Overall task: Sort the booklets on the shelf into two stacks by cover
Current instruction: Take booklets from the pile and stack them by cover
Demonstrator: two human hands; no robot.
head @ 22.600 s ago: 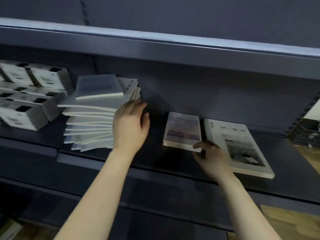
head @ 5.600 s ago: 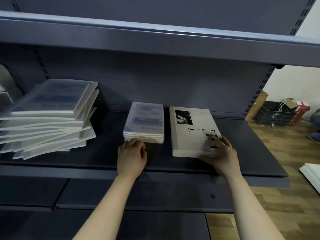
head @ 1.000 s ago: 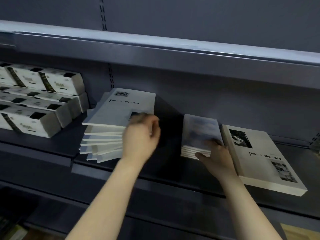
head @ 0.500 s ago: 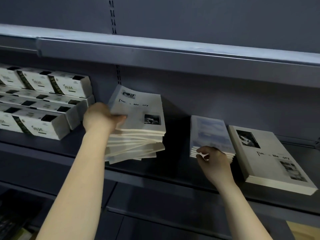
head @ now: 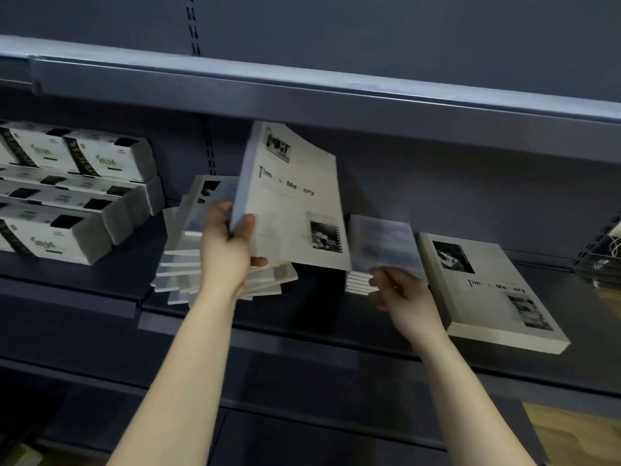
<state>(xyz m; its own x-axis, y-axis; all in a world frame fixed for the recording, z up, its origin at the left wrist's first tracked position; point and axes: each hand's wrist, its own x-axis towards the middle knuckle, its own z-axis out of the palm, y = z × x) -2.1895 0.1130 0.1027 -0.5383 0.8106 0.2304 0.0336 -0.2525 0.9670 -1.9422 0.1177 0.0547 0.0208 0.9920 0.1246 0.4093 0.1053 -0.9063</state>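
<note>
- One "Time & Memory" booklet (head: 295, 200), tilting upright, is being pinched by the left hand (head: 226, 250).
- Matching stack (head: 487, 287) is lying far right, nearer the right hand (head: 400, 290), whose fingers are curling loosely, empty.

Left hand (head: 225, 250) raised, forearm reaching up from lower left, wrist straight. Thumb on the front face and fingers behind the lower left corner of a white booklet (head: 291, 200), gripping it, tilted up off the pile. Right hand (head: 401, 290) lower, forearm coming in from lower right, fingers loosely curled, fingertips touching the near edge of the small blue-cover stack (head: 379, 250).
</note>
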